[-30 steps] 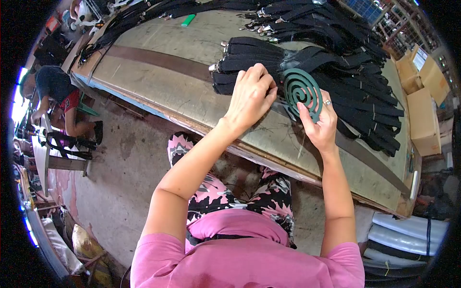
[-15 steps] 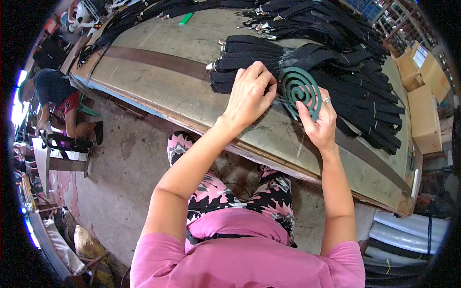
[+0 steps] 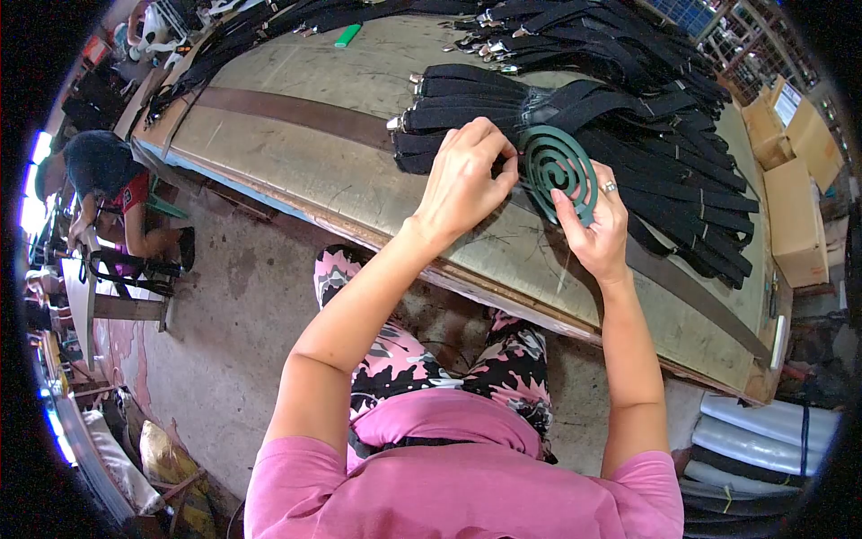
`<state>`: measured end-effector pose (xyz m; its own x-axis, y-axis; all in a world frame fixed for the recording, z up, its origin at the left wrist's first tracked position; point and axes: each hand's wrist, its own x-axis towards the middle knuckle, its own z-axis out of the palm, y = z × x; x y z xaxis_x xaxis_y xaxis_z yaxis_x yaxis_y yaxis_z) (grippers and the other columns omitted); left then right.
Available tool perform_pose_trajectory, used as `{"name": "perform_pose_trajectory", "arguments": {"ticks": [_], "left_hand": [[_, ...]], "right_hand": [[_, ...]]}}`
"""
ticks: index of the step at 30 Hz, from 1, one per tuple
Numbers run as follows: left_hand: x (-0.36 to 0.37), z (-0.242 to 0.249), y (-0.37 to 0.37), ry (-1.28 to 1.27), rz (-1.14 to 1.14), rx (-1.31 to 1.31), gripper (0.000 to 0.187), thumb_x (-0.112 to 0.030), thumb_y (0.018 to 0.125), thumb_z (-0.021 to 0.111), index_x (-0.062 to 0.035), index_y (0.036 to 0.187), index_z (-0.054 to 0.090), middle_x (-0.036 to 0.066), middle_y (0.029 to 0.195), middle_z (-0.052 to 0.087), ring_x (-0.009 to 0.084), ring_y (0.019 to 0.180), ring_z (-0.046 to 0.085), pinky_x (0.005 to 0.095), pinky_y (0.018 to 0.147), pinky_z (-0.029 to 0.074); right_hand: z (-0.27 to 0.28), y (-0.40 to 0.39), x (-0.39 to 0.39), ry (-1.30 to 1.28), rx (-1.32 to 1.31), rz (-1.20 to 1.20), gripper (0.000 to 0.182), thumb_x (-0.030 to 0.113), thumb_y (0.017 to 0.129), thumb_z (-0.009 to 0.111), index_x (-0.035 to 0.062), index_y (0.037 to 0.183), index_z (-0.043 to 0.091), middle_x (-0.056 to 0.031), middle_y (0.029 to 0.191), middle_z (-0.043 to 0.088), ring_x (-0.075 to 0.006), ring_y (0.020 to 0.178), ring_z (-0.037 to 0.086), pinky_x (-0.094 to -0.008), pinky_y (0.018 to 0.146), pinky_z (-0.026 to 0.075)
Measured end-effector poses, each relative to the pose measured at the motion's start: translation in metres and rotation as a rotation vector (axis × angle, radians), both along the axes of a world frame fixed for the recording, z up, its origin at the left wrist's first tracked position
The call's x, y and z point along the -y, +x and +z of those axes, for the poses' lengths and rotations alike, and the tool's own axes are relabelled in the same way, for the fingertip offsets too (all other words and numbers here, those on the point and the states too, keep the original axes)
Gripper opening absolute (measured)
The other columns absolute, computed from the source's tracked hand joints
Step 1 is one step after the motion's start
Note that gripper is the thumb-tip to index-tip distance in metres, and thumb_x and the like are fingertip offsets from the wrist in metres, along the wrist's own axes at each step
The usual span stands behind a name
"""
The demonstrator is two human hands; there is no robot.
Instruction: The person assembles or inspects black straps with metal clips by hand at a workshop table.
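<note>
A dark green spiral coil (image 3: 558, 171) is tilted up over the table edge of the strap pile. My right hand (image 3: 596, 220) grips its lower right side between thumb and fingers, a ring on one finger. My left hand (image 3: 471, 175) is just left of the coil, fingers curled with thumb and fingertips pressed together near its edge; anything between them is too small to make out. Behind both hands lie black elastic straps (image 3: 691, 193) with metal clips (image 3: 395, 124) at their left ends.
The worktable (image 3: 269, 166) carries more black straps (image 3: 575, 31) and a green lighter-like object (image 3: 347, 35). Open cardboard boxes (image 3: 795, 220) stand at the right, above wrapped rolls (image 3: 754, 436). A seated person (image 3: 108, 171) bends forward at the left.
The coil has turned slightly and shifted a little left in my right hand. My left hand has hardly moved.
</note>
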<state>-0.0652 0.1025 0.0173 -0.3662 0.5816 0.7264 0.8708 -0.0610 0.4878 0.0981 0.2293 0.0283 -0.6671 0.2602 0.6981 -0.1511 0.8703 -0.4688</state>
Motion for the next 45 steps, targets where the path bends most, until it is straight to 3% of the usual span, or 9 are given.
{"name": "perform_pose_trajectory", "arguments": {"ticks": [16, 24, 31, 33, 39, 41, 43, 45], "left_hand": [[0.002, 0.002, -0.003, 0.045, -0.015, 0.008, 0.014, 0.002, 0.071, 0.071, 0.0010, 0.081, 0.063, 0.013, 0.086, 0.062, 0.0311, 0.084, 0.063, 0.0375, 0.075, 0.051], [0.003, 0.004, -0.004, 0.037, -0.030, 0.024, 0.013, 0.002, 0.072, 0.071, 0.0018, 0.081, 0.062, 0.013, 0.086, 0.062, 0.0313, 0.083, 0.063, 0.0372, 0.075, 0.051], [0.000, 0.004, -0.003, 0.045, 0.028, -0.032, 0.025, -0.002, 0.070, 0.076, -0.0016, 0.091, 0.062, 0.011, 0.092, 0.059, 0.0315, 0.091, 0.059, 0.0392, 0.081, 0.048], [-0.003, 0.003, -0.002, 0.039, 0.060, -0.054, 0.029, -0.005, 0.069, 0.078, -0.0033, 0.094, 0.062, 0.011, 0.094, 0.058, 0.0312, 0.092, 0.057, 0.0398, 0.083, 0.046], [-0.009, 0.000, -0.005, 0.017, 0.088, -0.127, 0.032, -0.009, 0.067, 0.081, -0.0074, 0.092, 0.062, 0.009, 0.090, 0.055, 0.0302, 0.087, 0.053, 0.0392, 0.077, 0.042], [-0.006, 0.003, -0.007, -0.003, 0.014, -0.131, 0.029, -0.006, 0.066, 0.079, -0.0073, 0.088, 0.060, 0.009, 0.088, 0.055, 0.0308, 0.087, 0.053, 0.0396, 0.076, 0.042], [-0.001, 0.005, -0.006, -0.013, -0.058, -0.143, 0.028, -0.004, 0.066, 0.077, -0.0072, 0.087, 0.059, 0.009, 0.086, 0.055, 0.0306, 0.086, 0.053, 0.0396, 0.076, 0.042], [0.005, 0.004, -0.005, -0.019, -0.131, -0.155, 0.026, -0.002, 0.066, 0.075, -0.0070, 0.085, 0.058, 0.009, 0.085, 0.054, 0.0304, 0.085, 0.053, 0.0397, 0.076, 0.042]], "right_hand": [[0.002, 0.000, 0.002, -0.018, -0.027, -0.002, 0.019, -0.001, 0.078, 0.071, -0.0037, 0.097, 0.067, -0.0172, 0.103, 0.064, -0.0341, 0.099, 0.060, -0.0398, 0.086, 0.049], [-0.003, -0.001, -0.001, 0.049, -0.018, -0.013, 0.015, -0.002, 0.078, 0.072, -0.0035, 0.091, 0.065, -0.0171, 0.102, 0.063, -0.0339, 0.099, 0.060, -0.0400, 0.085, 0.050], [-0.001, 0.003, -0.001, 0.042, -0.056, -0.011, 0.015, 0.000, 0.079, 0.071, -0.0039, 0.092, 0.065, -0.0184, 0.105, 0.064, -0.0339, 0.098, 0.060, -0.0392, 0.086, 0.049], [-0.003, 0.005, 0.000, -0.123, -0.081, -0.049, 0.018, 0.000, 0.080, 0.070, -0.0041, 0.097, 0.066, -0.0180, 0.106, 0.064, -0.0327, 0.098, 0.061, -0.0385, 0.086, 0.049], [0.007, 0.012, 0.002, -0.087, -0.166, -0.101, 0.020, 0.000, 0.084, 0.069, -0.0057, 0.103, 0.066, -0.0185, 0.110, 0.065, -0.0284, 0.092, 0.064, -0.0356, 0.082, 0.050], [0.010, 0.017, -0.002, -0.032, -0.194, -0.048, 0.024, -0.004, 0.088, 0.065, -0.0087, 0.112, 0.063, -0.0158, 0.117, 0.064, -0.0198, 0.104, 0.062, -0.0306, 0.088, 0.049], [0.009, 0.020, 0.000, -0.134, -0.191, -0.051, 0.021, -0.004, 0.092, 0.061, -0.0081, 0.112, 0.063, -0.0142, 0.119, 0.064, -0.0180, 0.106, 0.062, -0.0304, 0.089, 0.051], [0.028, 0.017, 0.016, -0.476, -0.234, 0.048, 0.020, 0.000, 0.091, 0.065, -0.0071, 0.110, 0.065, -0.0152, 0.112, 0.067, -0.0202, 0.099, 0.066, -0.0302, 0.087, 0.051]]}}
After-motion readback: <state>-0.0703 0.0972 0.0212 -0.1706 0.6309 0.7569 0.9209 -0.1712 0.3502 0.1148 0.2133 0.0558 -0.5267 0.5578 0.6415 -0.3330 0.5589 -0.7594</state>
